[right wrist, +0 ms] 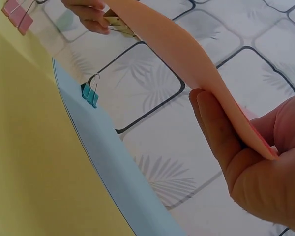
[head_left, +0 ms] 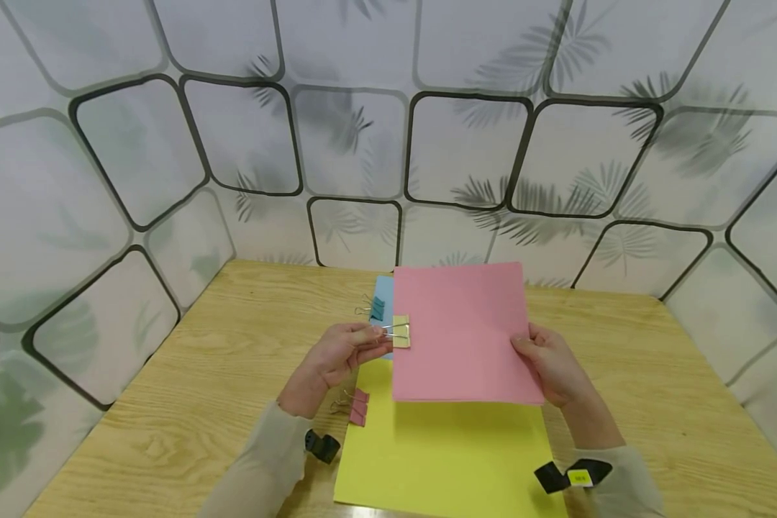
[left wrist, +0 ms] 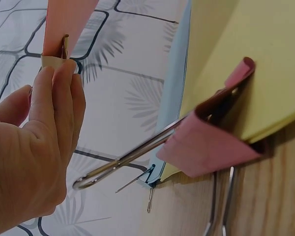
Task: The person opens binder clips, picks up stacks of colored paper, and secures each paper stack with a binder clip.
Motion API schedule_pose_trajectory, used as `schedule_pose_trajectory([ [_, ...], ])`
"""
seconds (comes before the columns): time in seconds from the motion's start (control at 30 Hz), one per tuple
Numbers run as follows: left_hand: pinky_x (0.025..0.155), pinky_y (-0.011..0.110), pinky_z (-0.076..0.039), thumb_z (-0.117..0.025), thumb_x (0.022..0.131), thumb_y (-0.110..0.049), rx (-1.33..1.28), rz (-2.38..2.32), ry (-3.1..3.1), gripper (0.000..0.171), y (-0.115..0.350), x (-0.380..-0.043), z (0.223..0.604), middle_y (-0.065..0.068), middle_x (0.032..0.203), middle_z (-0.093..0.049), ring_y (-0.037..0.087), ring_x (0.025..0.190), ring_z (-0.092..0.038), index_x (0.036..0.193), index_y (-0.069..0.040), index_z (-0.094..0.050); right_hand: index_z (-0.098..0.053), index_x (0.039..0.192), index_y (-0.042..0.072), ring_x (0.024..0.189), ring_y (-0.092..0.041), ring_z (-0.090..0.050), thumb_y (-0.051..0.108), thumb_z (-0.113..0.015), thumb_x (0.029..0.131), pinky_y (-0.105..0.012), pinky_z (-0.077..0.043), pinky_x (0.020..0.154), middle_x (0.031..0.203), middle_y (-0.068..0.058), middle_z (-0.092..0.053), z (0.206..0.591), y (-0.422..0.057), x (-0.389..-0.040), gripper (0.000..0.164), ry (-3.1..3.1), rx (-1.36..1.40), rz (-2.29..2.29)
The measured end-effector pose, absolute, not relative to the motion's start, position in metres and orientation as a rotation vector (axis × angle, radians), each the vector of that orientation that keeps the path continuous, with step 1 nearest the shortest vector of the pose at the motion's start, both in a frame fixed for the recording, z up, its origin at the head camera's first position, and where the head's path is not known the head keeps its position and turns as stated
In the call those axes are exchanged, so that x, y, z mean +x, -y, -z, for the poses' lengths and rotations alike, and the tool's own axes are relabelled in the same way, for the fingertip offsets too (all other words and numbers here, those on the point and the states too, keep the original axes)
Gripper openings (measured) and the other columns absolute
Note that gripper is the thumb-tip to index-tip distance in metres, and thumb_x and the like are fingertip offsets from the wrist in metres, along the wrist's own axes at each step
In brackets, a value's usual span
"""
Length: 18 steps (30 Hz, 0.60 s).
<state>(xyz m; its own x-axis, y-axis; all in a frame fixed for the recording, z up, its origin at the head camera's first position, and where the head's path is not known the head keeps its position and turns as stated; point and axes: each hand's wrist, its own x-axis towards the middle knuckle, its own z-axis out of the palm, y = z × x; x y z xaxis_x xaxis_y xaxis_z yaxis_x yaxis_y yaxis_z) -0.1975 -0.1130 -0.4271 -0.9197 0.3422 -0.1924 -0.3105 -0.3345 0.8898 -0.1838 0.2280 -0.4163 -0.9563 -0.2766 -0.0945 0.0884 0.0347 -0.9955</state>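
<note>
A stack of pink paper (head_left: 462,338) is held up above the table, with a pale yellow binder clip (head_left: 401,332) on its left edge. My left hand (head_left: 343,354) pinches the wire handles of that clip between thumb and fingers. On the opposite edge my right hand (head_left: 553,363) grips the pink paper, thumb on top and fingers (right wrist: 214,123) underneath. Below lies yellow paper (head_left: 453,460) with a pink binder clip (head_left: 359,407) on its left edge. Partly hidden behind is blue paper (right wrist: 93,137), which carries a teal binder clip (head_left: 377,309).
The wooden table (head_left: 168,403) spreads around the papers. A patterned wall covering (head_left: 356,144) with leaf prints rises behind the table and along its sides. Each wrist wears a black camera strap (head_left: 573,476).
</note>
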Motion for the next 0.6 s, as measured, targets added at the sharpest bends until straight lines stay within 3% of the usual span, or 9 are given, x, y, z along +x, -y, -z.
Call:
schedule_pose_trajectory([
  [0.23, 0.08, 0.023, -0.057, -0.049, 0.102, 0.0, 0.045, -2.281, -1.512, 0.029, 0.1116, -0.1978, 0.427, 0.009, 0.089, -0.069, 0.015, 0.084, -0.073, 0.121, 0.023, -0.049, -0.014, 0.151, -0.013, 0.089, -0.012, -0.069, 0.016, -0.041, 0.108, -0.032, -0.06, 0.073, 0.104, 0.003, -0.066, 0.4166, -0.2287, -0.1842, 0.058, -1.941, -0.272, 2.058],
  [0.6, 0.082, 0.024, -0.057, -0.052, 0.102, -0.005, 0.052, -2.265, -1.526, 0.035, 0.1113, -0.1992, 0.4284, 0.01, 0.096, -0.069, 0.014, 0.087, -0.072, 0.125, 0.021, -0.05, -0.019, 0.146, -0.016, 0.09, -0.01, -0.068, 0.015, -0.043, 0.107, -0.029, -0.059, 0.075, 0.102, 0.003, -0.067, 0.4184, -0.2278, -0.1855, 0.055, -1.907, -0.233, 2.08],
])
